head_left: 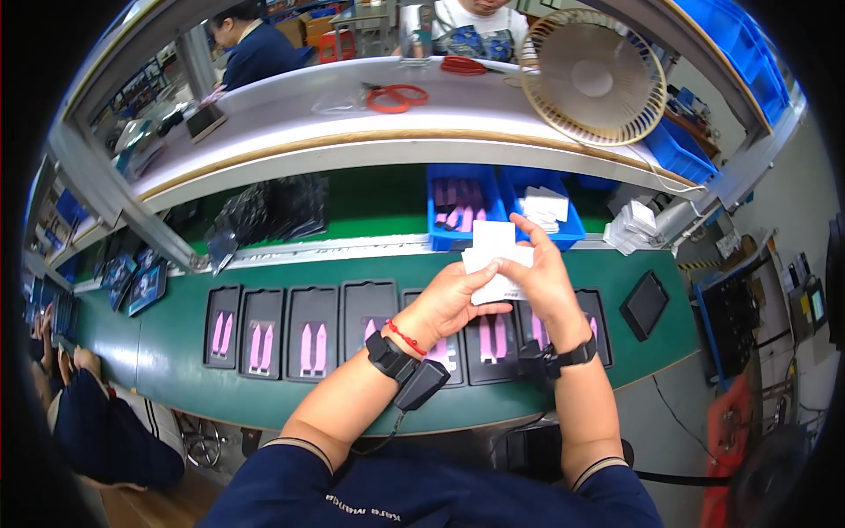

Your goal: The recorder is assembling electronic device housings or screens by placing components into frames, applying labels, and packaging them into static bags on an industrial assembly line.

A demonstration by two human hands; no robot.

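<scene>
A small bunch of white cards [495,238] is held between my two hands, over the back of the green table. My left hand [451,301] closes on the bunch from its lower left, thumb on top. My right hand [544,280] grips it from the right, with its index finger stretched up beside the cards. Below and beside my hands stands a row of black trays [312,296]. In them lie pairs of pink pointed strips [313,348]. My forearms and wrist straps partly cover the trays on the right.
Behind the cards are a blue bin of pink strips [459,189] and a blue bin of white cards [576,224]. More white cards [630,227] are stacked farther right. An empty black tray [645,305] lies askew. The shelf above holds red-handled scissors [396,97] and a fan [594,79].
</scene>
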